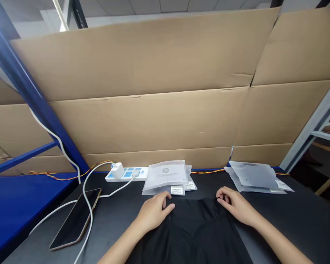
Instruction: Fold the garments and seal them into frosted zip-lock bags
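A black cloth garment (198, 234) lies spread on the dark table, its upper edge away from me and its lower part running out of the frame. My left hand (155, 211) is at the garment's upper left corner, thumb and curled fingers closed on the fabric. At the upper right corner, my right hand (235, 206) pinches the cloth between thumb and bent fingers. Small creases run through the fabric between both hands. Just beyond my left hand lie frosted plastic bags (166, 176) with printing and barcode labels. More frosted bags (254, 176) lie beyond my right hand.
A white power strip (126, 174) with a plugged-in charger stands at the back. White cables (88, 205) cross a dark-screened tablet or large phone (77, 220) at left. A cardboard wall (159, 121) closes the back, between a blue post (41, 95) and a grey post (310, 126).
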### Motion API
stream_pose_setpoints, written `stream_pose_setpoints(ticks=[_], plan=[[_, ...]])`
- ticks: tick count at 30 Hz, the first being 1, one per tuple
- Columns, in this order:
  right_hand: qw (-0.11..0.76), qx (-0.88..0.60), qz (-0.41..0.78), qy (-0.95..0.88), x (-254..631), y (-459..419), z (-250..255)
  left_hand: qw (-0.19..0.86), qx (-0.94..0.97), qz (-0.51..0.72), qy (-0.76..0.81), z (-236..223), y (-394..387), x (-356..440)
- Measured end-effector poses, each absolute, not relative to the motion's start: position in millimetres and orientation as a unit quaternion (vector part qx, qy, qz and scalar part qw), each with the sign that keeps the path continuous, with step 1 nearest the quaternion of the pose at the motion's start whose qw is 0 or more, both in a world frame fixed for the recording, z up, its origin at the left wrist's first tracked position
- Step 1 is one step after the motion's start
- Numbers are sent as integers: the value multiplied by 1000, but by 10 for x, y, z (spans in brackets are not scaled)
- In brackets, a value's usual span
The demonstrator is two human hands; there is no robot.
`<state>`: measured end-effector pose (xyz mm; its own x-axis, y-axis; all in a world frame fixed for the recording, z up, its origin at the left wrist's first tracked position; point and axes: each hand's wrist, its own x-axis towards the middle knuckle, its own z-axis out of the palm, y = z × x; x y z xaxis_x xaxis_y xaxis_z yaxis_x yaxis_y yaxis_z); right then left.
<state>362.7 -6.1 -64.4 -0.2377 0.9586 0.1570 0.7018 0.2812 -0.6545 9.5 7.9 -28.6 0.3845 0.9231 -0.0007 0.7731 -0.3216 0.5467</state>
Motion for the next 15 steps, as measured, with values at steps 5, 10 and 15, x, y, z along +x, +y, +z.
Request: stream_pose_setpoints(ticks=[5, 10, 15], plan=[[324, -540, 281, -724, 3623, -23, -647, 282, 811, 183, 479, -320, 207, 132], [374, -549, 248, -705, 3732, -169, -474, 256, 821, 239, 450, -131, 88, -59], [347, -508, 225, -756, 3796, -809, -385, 92, 929, 162, 320, 101, -394, -205]])
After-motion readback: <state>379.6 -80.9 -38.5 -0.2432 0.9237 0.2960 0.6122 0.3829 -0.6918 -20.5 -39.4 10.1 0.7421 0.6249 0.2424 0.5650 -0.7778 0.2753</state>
